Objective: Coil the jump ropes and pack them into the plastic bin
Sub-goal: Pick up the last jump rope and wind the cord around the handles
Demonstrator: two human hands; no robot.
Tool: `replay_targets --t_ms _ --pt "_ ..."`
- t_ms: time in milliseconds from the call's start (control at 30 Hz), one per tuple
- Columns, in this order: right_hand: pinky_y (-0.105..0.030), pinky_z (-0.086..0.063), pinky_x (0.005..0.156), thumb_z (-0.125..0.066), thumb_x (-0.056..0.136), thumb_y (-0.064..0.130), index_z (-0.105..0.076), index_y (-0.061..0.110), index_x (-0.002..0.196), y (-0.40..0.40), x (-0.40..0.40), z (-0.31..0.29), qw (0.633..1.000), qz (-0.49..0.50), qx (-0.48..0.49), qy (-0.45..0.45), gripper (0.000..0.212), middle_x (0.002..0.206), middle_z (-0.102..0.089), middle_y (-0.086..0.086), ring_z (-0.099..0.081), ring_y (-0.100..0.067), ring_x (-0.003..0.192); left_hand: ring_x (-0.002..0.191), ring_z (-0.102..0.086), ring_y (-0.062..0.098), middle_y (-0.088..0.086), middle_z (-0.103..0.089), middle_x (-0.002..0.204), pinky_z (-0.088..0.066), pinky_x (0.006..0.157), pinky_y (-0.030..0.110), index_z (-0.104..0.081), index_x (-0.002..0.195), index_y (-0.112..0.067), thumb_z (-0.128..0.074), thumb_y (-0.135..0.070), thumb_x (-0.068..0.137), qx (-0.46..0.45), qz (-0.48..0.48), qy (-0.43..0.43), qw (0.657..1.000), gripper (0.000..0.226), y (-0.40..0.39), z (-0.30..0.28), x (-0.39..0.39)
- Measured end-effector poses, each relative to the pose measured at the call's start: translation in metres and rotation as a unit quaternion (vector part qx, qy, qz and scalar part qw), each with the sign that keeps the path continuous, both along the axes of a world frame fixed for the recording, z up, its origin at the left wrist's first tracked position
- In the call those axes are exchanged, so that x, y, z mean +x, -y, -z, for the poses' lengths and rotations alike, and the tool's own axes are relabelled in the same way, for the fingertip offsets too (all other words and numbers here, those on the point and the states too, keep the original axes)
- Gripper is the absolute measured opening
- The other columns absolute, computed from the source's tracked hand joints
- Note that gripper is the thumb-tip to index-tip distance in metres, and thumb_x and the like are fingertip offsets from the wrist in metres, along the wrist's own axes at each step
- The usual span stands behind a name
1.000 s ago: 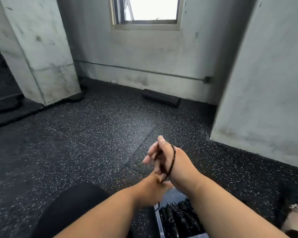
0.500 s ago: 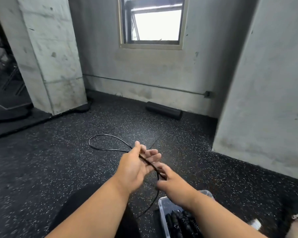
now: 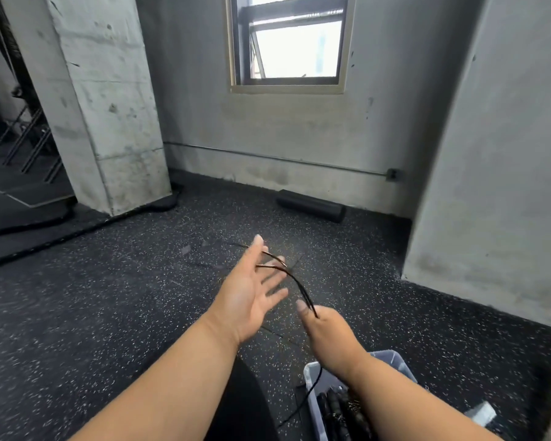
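A thin black jump rope [image 3: 295, 280] runs in two strands from my right hand up across the fingers of my left hand. My right hand [image 3: 326, 329] is closed on the strands above the bin. My left hand [image 3: 252, 291] is spread flat, palm up, with the rope lying over its fingertips. A loose length of the rope [image 3: 310, 389] hangs down from my right hand beside the bin. The clear plastic bin [image 3: 392, 359] sits on the floor at lower right, with black jump rope handles [image 3: 334, 409] inside it, partly hidden by my right forearm.
Speckled black rubber floor [image 3: 109, 297] all around. A black foam roller [image 3: 310, 205] lies by the far wall under the window. A concrete pillar [image 3: 109, 100] stands at left, a wall block [image 3: 506, 186] at right. My dark-clothed knee [image 3: 239, 405] is at the bottom centre.
My left hand has opened flat and moved away from my right hand, drawing the rope out between them. The rope loop on the floor has been pulled up. The view has tilted up.
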State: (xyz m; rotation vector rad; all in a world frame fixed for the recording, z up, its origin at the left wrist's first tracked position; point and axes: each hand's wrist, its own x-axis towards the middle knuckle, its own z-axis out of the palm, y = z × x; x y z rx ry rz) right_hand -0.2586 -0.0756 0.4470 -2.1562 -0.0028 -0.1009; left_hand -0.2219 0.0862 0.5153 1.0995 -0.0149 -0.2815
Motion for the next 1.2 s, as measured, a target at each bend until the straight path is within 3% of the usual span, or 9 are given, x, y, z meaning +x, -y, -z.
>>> replay_targets --t_ms 133,267,433,567,733,833,1033,1100,1200 --pt "-0.029 -0.032 0.048 -0.058 0.103 0.032 -0.054 0.016 0.065 0.01 0.005 -0.025 1.0 0.008 0.028 0.003 0.041 0.05 -0.046 0.01 -0.037 -0.006 0.048 0.127 -0.056 0.016 -0.005 -0.064 0.14 -0.045 0.111 0.045 -0.063 0.133 -0.038 -0.071 -0.081 0.077 0.126 0.133 0.034 0.982 0.071 0.016 0.05 -0.018" --pt "-0.032 -0.032 0.055 -0.065 0.098 0.024 -0.045 0.02 0.067 0.011 0.0 -0.047 0.993 0.045 0.107 0.023 0.037 0.057 -0.041 0.008 -0.035 -0.011 0.057 0.136 -0.054 0.009 -0.017 -0.062 0.145 -0.035 0.12 0.044 -0.051 0.146 -0.039 -0.075 -0.078 0.071 0.159 0.254 0.04 0.953 0.088 0.034 0.076 -0.024" --pt "-0.037 -0.036 0.06 -0.062 0.099 0.029 -0.048 0.022 0.07 0.01 -0.004 -0.085 0.967 0.031 0.248 0.057 0.033 0.058 -0.041 0.003 -0.037 -0.014 0.053 0.137 -0.05 0.0 -0.012 -0.052 0.149 -0.033 0.125 0.035 -0.039 0.131 -0.064 -0.072 -0.066 0.086 0.381 0.301 0.127 0.865 0.056 0.045 0.105 -0.019" --pt "-0.033 -0.041 0.06 -0.057 0.104 0.026 -0.04 0.023 0.067 0.003 -0.009 -0.103 0.902 -0.043 0.429 0.025 0.041 0.056 -0.032 0.002 -0.032 -0.015 0.051 0.145 -0.043 0.007 -0.006 -0.044 0.159 -0.03 0.12 0.023 -0.029 0.16 -0.042 -0.051 -0.043 0.11 0.454 0.283 0.144 0.832 0.055 0.059 0.113 -0.027" --pt "-0.036 -0.048 0.07 -0.059 0.103 0.025 -0.045 0.021 0.07 0.01 -0.014 -0.102 0.889 -0.06 0.454 -0.001 0.036 0.06 -0.039 0.0 -0.041 -0.015 0.056 0.105 -0.065 0.007 -0.01 -0.074 0.11 -0.047 0.103 0.028 -0.066 0.11 -0.034 -0.034 -0.054 0.11 0.48 0.287 0.186 0.808 0.037 0.06 0.104 -0.039" --pt "-0.037 -0.05 0.079 -0.066 0.098 0.027 -0.06 0.013 0.092 0.023 -0.01 -0.094 0.896 -0.014 0.444 0.026 0.016 0.072 -0.06 -0.003 -0.057 -0.017 0.069 0.109 -0.07 0.007 -0.007 -0.08 0.109 -0.048 0.108 0.037 -0.054 0.09 -0.023 -0.027 -0.056 0.111 0.427 0.281 0.171 0.843 0.047 0.052 0.09 -0.038" --pt "-0.044 -0.037 0.115 -0.072 0.073 0.058 -0.047 0.033 0.146 0.05 -0.011 -0.04 0.929 -0.054 0.361 -0.066 0.081 0.145 -0.058 0.002 -0.055 -0.022 0.132 0.108 -0.076 0.032 0.019 -0.078 0.112 -0.063 0.081 0.041 -0.053 0.091 -0.017 -0.036 -0.043 0.113 0.213 0.16 0.077 0.961 0.038 0.043 0.052 -0.031" --pt "-0.045 -0.036 0.116 -0.067 0.081 0.043 -0.051 0.027 0.146 0.043 -0.014 -0.011 0.911 -0.125 0.377 -0.11 0.069 0.142 -0.063 -0.003 -0.056 -0.027 0.131 0.097 -0.078 0.03 0.018 -0.078 0.106 -0.062 0.068 0.032 -0.056 0.092 -0.015 -0.04 -0.045 0.109 0.162 0.135 0.065 0.975 0.038 0.041 0.043 -0.03" --pt "-0.028 -0.05 0.086 -0.061 0.084 0.04 -0.072 0.019 0.118 0.023 -0.025 0.014 0.895 -0.15 0.374 -0.19 0.041 0.116 -0.075 -0.009 -0.068 -0.018 0.103 0.088 -0.075 0.027 0.02 -0.077 0.107 -0.059 0.067 0.031 -0.055 0.092 -0.014 -0.034 -0.045 0.112 0.123 0.123 0.051 0.983 0.042 0.04 0.036 -0.026"
